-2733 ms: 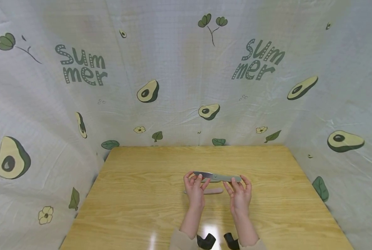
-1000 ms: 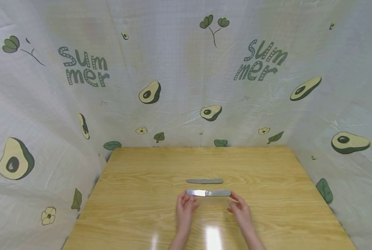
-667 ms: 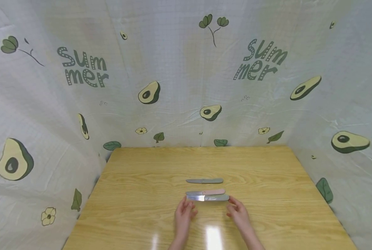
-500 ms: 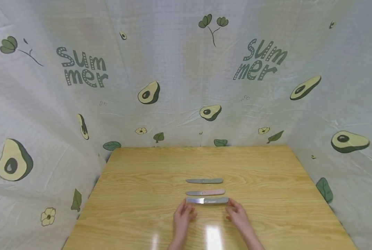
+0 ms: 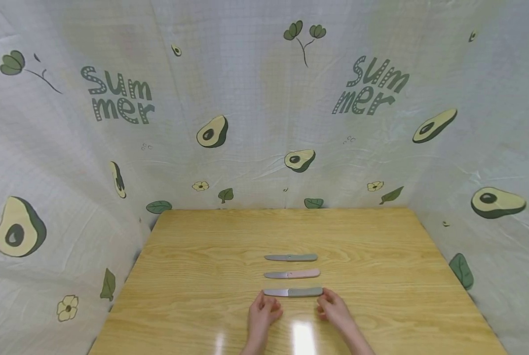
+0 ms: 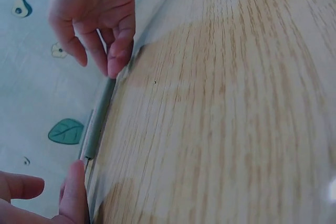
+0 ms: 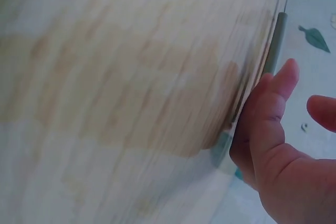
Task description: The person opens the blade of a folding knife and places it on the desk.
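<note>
Three small knives lie in parallel rows in the head view, blades to the left. The nearest has a grey-green handle, the middle is a pink-handled knife, and the farthest is another grey-green-handled knife. My left hand touches the nearest knife's blade end with an extended index finger, the thumb apart from it in the left wrist view. At the opposite end, my right hand touches the handle's butt; the right wrist view shows its index finger fairly straight and its thumb apart.
The knives lie on a wooden table with a glossy light reflection near its front. A pale cloth printed with avocados, leaves and lettering surrounds the table at the back and sides.
Both hands have lowered the nearest knife from in front of the others and drawn it toward the person. The pink-handled knife, covered earlier, now shows fully. The earlier pinching grip has loosened.
</note>
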A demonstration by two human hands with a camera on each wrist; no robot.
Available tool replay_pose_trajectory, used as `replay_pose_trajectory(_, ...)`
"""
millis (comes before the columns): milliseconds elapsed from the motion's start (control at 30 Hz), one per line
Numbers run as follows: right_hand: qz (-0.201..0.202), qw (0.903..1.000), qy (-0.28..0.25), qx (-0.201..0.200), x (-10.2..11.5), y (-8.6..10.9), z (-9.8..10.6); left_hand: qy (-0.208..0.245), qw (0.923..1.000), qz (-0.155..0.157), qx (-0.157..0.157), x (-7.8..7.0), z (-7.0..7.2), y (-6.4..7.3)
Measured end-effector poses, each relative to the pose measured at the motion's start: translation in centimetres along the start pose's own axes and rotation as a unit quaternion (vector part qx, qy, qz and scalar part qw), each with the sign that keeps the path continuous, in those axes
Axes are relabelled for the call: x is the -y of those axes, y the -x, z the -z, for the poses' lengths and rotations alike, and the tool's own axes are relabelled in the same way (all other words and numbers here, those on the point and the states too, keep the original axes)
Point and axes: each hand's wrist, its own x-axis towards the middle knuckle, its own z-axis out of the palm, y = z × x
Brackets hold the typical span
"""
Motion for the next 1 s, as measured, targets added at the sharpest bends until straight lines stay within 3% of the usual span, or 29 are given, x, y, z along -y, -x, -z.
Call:
replay_pose_trajectory(533, -0.012, 0.9997, 0.015, 0.014, -0.02, -0.10, 0.41, -0.032, 0.9987, 0.009, 0.040, -0.31, -0.38, 0.36)
replay_pose_trajectory(1000, -0.011, 0.9999, 0.010, 0.003, -0.13, -0.06, 0.71, -0.031, 0.9984, 0.000, 0.047, -0.17, -0.05, 0.43)
